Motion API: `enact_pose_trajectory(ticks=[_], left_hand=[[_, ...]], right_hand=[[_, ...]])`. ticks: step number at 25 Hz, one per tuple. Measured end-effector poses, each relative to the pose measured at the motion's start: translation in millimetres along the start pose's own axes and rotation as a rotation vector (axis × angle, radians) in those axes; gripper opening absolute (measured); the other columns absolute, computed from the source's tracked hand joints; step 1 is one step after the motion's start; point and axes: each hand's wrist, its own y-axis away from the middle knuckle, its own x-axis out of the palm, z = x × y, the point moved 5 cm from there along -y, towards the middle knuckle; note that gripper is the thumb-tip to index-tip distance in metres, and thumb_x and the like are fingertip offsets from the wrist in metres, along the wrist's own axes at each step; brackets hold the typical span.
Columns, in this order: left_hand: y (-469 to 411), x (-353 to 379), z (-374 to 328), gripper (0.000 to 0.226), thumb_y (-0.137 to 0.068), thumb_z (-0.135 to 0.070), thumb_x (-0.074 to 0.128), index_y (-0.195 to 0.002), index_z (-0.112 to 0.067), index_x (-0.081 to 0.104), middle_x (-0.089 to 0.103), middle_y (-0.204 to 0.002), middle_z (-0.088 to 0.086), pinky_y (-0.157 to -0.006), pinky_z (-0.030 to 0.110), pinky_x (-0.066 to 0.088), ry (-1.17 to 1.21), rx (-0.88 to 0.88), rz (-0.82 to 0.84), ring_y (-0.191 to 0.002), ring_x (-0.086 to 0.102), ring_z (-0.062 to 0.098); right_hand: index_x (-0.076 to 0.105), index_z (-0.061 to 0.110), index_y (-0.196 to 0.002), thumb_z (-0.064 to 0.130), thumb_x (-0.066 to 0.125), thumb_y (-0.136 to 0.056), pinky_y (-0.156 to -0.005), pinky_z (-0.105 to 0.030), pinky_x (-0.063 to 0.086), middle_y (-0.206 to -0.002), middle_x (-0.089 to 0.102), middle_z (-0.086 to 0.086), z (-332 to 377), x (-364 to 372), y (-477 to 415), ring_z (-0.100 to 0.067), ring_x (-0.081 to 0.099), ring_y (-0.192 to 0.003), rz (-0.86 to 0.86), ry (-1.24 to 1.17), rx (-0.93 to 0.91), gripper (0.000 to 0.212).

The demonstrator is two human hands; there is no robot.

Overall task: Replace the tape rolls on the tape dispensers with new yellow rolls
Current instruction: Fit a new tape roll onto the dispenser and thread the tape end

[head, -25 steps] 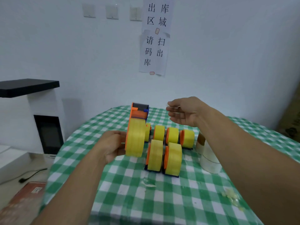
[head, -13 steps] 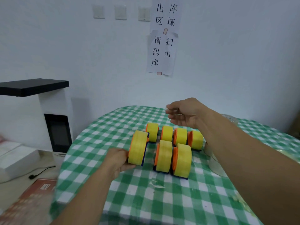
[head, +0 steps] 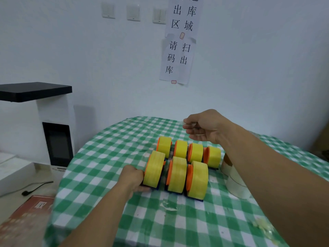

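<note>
A round table (head: 110,157) in a green and white checked cloth carries seven tape dispensers (head: 189,179), each loaded with a yellow roll on an orange hub. Four stand in a far row and three in a near row. The left hand (head: 132,179) grips the leftmost near dispenser (head: 157,187). Its fingers (head: 143,188) curl under the blue base and the thumb lies against the near face of that dispenser's yellow roll (head: 154,168). The dispenser leans slightly away from the fingers, with the other two near dispensers just beyond it on its far side. The right hand (head: 204,127) hovers above the far row and touches no dispenser. Its fingers are curled in toward the thumb and pinch a thin clear strip (head: 188,123) that glints. Directly below those fingertips are the two middle dispensers of the far row. Under the right forearm, a stack of pale tape rolls (head: 235,182) stands on the cloth. Crumpled clear scraps (head: 169,206) lie closer to the viewer than the left fingers.
</note>
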Motion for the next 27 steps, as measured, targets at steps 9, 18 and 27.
enact_pose_trajectory(ticks=[9, 18, 27], left_hand=[[-9.5, 8.3, 5.8, 0.020, -0.094, 0.011, 0.050, -0.102, 0.005, 0.067, 0.071, -0.098, 0.023, -0.054, 0.040, 0.061, 0.036, -0.004, 0.007, -0.087, 0.071, 0.038], [-15.4, 1.5, 5.0, 0.010, -0.090, 0.008, 0.054, -0.095, 0.010, 0.063, 0.069, -0.085, 0.029, -0.041, 0.034, 0.054, -0.133, -0.040, -0.031, -0.062, 0.071, 0.038], [-13.7, -3.3, 0.3, 0.016, -0.090, 0.002, 0.051, -0.080, 0.004, 0.063, 0.064, -0.059, 0.019, -0.033, 0.019, 0.032, -0.337, 0.001, -0.033, -0.051, 0.069, 0.033]], right_hand=[[0.074, 0.003, -0.096, 0.013, 0.073, -0.089, -0.061, -0.031, 0.059, -0.078, 0.076, -0.007, -6.8, 3.6, -1.8, -0.016, 0.068, -0.061, 0.016, 0.006, -0.002, 0.012], [0.073, 0.003, -0.099, 0.015, 0.074, -0.090, -0.066, -0.033, 0.062, -0.078, 0.076, -0.006, -12.8, 0.1, -3.4, -0.017, 0.069, -0.065, 0.010, 0.011, -0.004, 0.015], [0.073, 0.005, -0.095, 0.015, 0.075, -0.089, -0.063, -0.032, 0.061, -0.077, 0.076, -0.006, -16.1, 3.6, -3.1, -0.016, 0.069, -0.063, 0.030, 0.030, 0.003, 0.012]])
